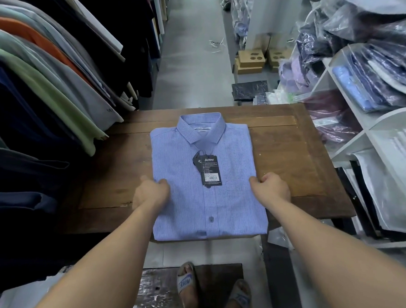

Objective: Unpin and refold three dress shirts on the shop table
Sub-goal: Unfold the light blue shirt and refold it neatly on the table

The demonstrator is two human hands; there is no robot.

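folded blue shirt [207, 177] lay on the wooden table [290, 161], long axis running straight away from the person, collar far, hem overhanging the near edge; left hand [150, 193] and right hand [272, 188], equally near, gripped its opposite side edges with curled fingers.

A dark brown wooden worktop [290, 150] stands in a narrow shop aisle with a pale grey floor [193, 61] running away behind it. Along the left hangs a packed rail of clothes [43, 79] in navy, green, orange and grey. On the right, white shelves [350, 133] hold shirts in clear plastic bags [380, 76]. Brown cardboard boxes [251, 61] sit on the floor farther back. A dark mat [156, 288] lies below the worktop's near edge. The light is dim and even.
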